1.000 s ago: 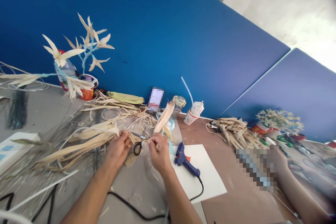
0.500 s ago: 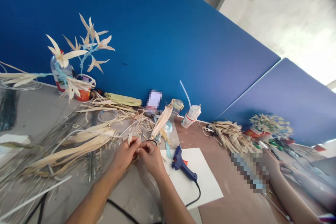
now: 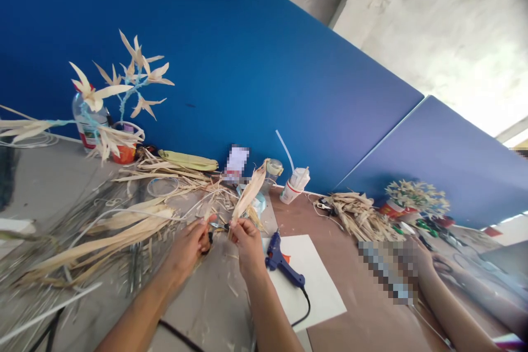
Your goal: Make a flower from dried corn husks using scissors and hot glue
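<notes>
My left hand (image 3: 197,237) is closed in a pinch, with a small pale piece of corn husk (image 3: 208,211) showing at its fingertips. A short way to the right, my right hand (image 3: 246,235) pinches a pale husk strip, mostly hidden by the fingers. Between the hands is a slim metal tool with dark parts (image 3: 219,225); its kind and whether a hand touches it I cannot make out. Just beyond my right fingers a large dry corn husk (image 3: 252,190) stands tilted. Right of that hand, a blue glue gun (image 3: 284,264) lies on white paper (image 3: 319,297).
Loose husks (image 3: 136,220) and thin wires cover the left side. Husk flowers (image 3: 138,74) stand in a red pot (image 3: 124,153) by the blue partition (image 3: 247,66). Behind are a white cup (image 3: 293,187) and glass jar (image 3: 274,169). Another person's arm (image 3: 447,291) is at right.
My hands have moved apart from touching, the left slightly left and the right slightly right. The view has shifted a little. The glue gun stays on the paper.
</notes>
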`<state>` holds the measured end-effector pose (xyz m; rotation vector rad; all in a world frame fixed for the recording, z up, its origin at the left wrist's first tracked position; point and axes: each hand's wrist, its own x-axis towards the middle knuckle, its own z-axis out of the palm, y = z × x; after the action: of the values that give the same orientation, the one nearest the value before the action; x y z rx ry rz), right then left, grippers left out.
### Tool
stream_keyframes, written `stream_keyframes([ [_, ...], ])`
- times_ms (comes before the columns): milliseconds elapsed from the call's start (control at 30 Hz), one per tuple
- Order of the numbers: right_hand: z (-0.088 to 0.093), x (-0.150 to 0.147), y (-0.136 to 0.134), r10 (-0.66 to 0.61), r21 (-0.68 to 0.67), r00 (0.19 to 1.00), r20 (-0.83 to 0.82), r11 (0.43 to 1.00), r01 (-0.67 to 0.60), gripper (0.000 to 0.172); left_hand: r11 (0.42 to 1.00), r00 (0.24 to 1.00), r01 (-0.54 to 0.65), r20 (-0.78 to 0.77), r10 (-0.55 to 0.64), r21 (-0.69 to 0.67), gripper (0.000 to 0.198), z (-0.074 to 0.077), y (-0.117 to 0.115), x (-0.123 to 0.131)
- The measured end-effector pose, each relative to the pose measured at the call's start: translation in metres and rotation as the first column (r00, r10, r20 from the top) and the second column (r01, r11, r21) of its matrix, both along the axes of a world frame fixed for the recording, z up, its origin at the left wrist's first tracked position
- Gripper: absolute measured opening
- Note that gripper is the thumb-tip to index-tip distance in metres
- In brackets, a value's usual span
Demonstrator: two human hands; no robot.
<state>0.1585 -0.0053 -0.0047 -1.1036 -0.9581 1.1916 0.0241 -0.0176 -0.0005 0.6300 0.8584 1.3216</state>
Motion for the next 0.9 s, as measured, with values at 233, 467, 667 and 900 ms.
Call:
stream_keyframes([
  [233,0.005,0.002,0.0,-0.002,-0.004,0.995,-0.096,1.0,0.001,0.022,0.993,0.991,0.117,0.069,-0.118,0.024,0.039,-0.003,0.001,-0.005],
  [467,0.011,0.002,-0.001,0.027,0.027,0.986,-0.164,0.999,-0.023,0.019,0.995,0.99,0.079,0.115,-0.085,0.059,0.031,0.001,0.002,-0.011],
  [667,0.013,0.0,-0.001,-0.002,0.038,0.986,-0.169,0.999,0.008,0.016,0.992,0.991,0.085,0.093,-0.093,0.088,0.028,-0.001,0.001,-0.009],
  [900,0.011,0.0,0.002,-0.014,0.057,0.986,-0.168,0.998,0.024,0.016,0.987,0.986,0.137,0.08,-0.144,0.085,0.027,0.001,-0.002,-0.006],
])
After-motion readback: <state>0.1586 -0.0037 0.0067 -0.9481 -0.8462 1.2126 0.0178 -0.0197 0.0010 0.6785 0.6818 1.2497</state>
